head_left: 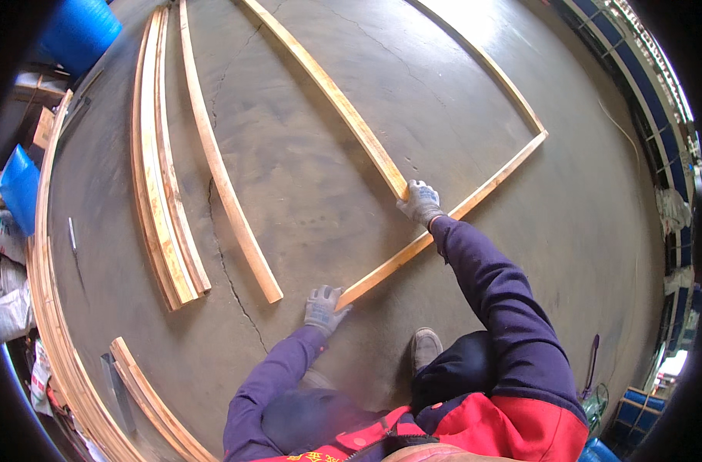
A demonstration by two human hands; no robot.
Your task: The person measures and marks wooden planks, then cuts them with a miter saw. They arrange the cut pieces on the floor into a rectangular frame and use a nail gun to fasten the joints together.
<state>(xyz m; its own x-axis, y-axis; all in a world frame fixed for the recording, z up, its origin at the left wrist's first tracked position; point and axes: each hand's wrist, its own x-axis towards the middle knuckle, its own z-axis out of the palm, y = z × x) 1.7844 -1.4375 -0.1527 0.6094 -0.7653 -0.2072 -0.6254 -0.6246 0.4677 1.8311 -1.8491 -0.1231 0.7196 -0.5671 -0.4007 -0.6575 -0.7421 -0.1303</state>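
Note:
Both my hands wear grey work gloves. My right hand (421,203) is closed round the near end of a long wooden batten (335,98), which runs away to the far edge of the view. My left hand (322,309) grips the left end of a shorter wooden crosspiece (486,187), which slants up to the right under my right forearm. The crosspiece's far right end meets another long batten (486,61) at a corner. The held batten's end lies just short of the crosspiece, apart from it.
Left of me lie a single loose batten (224,177) and a stack of several battens (162,200) on the cracked concrete floor (305,215). More long strips (55,323) and short pieces (155,404) lie farther left, near blue containers (80,35). Blue racking (636,85) lines the right.

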